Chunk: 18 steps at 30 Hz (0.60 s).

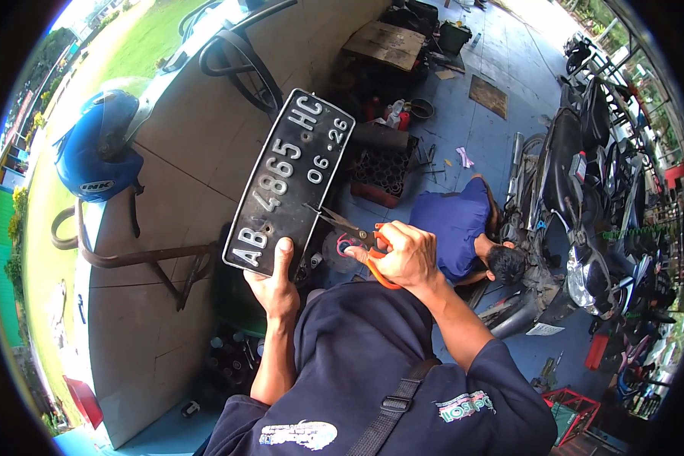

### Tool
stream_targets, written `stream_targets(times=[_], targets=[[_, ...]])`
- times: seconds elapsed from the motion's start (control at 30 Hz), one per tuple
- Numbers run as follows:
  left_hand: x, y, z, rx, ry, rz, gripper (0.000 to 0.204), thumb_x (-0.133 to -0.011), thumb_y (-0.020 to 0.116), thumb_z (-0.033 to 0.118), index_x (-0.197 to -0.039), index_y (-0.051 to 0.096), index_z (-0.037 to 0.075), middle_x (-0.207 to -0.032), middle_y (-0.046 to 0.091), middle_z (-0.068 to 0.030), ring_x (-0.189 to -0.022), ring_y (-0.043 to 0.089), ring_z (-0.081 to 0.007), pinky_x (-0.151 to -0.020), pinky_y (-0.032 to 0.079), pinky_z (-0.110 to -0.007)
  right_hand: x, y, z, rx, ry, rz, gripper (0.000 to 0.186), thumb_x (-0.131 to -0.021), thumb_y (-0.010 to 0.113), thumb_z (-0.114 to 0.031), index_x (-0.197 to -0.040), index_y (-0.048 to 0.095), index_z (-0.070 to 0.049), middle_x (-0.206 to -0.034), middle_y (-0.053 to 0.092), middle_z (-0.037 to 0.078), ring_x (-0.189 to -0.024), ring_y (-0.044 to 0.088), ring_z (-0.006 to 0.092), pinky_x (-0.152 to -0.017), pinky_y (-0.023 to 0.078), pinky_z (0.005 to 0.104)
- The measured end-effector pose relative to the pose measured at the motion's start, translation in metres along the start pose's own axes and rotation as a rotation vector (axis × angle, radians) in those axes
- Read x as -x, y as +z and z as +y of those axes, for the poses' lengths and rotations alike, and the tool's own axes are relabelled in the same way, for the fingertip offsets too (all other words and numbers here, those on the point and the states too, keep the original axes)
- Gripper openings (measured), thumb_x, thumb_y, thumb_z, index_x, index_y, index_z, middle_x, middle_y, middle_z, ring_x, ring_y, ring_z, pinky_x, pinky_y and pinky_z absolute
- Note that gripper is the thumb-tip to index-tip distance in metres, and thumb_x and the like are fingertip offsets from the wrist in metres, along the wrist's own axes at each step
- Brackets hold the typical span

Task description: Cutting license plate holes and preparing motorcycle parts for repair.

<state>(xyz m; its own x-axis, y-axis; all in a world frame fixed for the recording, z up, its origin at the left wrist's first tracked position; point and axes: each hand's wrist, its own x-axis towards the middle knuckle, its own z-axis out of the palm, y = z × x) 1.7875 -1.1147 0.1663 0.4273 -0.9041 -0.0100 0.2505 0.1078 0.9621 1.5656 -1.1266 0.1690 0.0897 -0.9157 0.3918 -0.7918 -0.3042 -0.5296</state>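
My left hand (273, 289) grips the lower end of a black vehicle number plate (285, 201), its thumb across the face and the other fingers hidden behind. The plate is tilted, with raised pale characters and a light rim. In my right hand (407, 257) is a pair of scissors (380, 275) with orange handles, its blades pointing left. The blade tips lie at the plate's right edge; I cannot tell whether they touch it. Something small, red and dark shows at my right thumb, too small to name.
Left of me runs a low wall (159, 319) carrying a blue helmet (91, 156) and a brown metal frame (140, 257). A person in blue (452, 224) bends low beside a motorcycle (566, 171) at right. Beyond the plate stand a box of sockets (376, 196) and a wooden-topped table (385, 45).
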Motion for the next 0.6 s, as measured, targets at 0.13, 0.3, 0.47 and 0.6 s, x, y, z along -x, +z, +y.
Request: stream_targets(times=[0.13, 0.3, 0.47, 0.6], targets=[[0.0, -0.003, 0.0, -0.015, 0.025, -0.034, 0.039, -0.09, 0.079, 0.016, -0.121, 0.062, -0.001, -0.111, 0.068, -0.0075, -0.096, 0.067, -0.0149, -0.088, 0.054, -0.029, -0.006, -0.001, 0.005, 0.053, -0.085, -0.026, 0.057, -0.076, 0.081, -0.061, -0.073, 0.066, -0.006, -0.065, 0.063, 0.006, -0.055, 0.065, 0.0265, -0.051, 0.051, 0.0361], [-0.002, -0.006, -0.004, 0.007, -0.002, -0.029, 0.04, -0.091, 0.078, 0.015, -0.124, 0.061, -0.001, -0.112, 0.068, -0.0078, -0.098, 0.067, -0.0154, -0.091, 0.054, -0.03, -0.01, -0.005, 0.01, 0.08, -0.162, -0.029, 0.055, -0.081, 0.077, -0.059, -0.077, 0.068, -0.005, -0.069, 0.067, 0.009, -0.057, 0.068, 0.0279, -0.053, 0.054, 0.0363], [-0.006, -0.006, 0.002, -0.036, 0.001, -0.064, 0.036, -0.089, 0.081, 0.014, -0.117, 0.065, 0.0, -0.107, 0.068, -0.0048, -0.095, 0.064, -0.0133, -0.089, 0.051, -0.029, -0.015, -0.007, 0.009, -0.022, -0.127, -0.176, 0.052, -0.083, 0.08, -0.051, -0.067, 0.061, -0.005, -0.058, 0.057, 0.009, -0.049, 0.059, 0.0283, -0.048, 0.047, 0.0383], [-0.014, -0.013, 0.003, -0.185, 0.089, -0.092, 0.034, -0.087, 0.083, 0.011, -0.115, 0.066, 0.0, -0.105, 0.069, -0.0048, -0.094, 0.065, -0.0135, -0.087, 0.052, -0.029, -0.016, -0.008, 0.012, -0.287, -0.057, -0.358, 0.064, -0.087, 0.079, -0.047, -0.053, 0.047, -0.004, -0.044, 0.042, 0.008, -0.039, 0.042, 0.0247, -0.043, 0.037, 0.0388]])
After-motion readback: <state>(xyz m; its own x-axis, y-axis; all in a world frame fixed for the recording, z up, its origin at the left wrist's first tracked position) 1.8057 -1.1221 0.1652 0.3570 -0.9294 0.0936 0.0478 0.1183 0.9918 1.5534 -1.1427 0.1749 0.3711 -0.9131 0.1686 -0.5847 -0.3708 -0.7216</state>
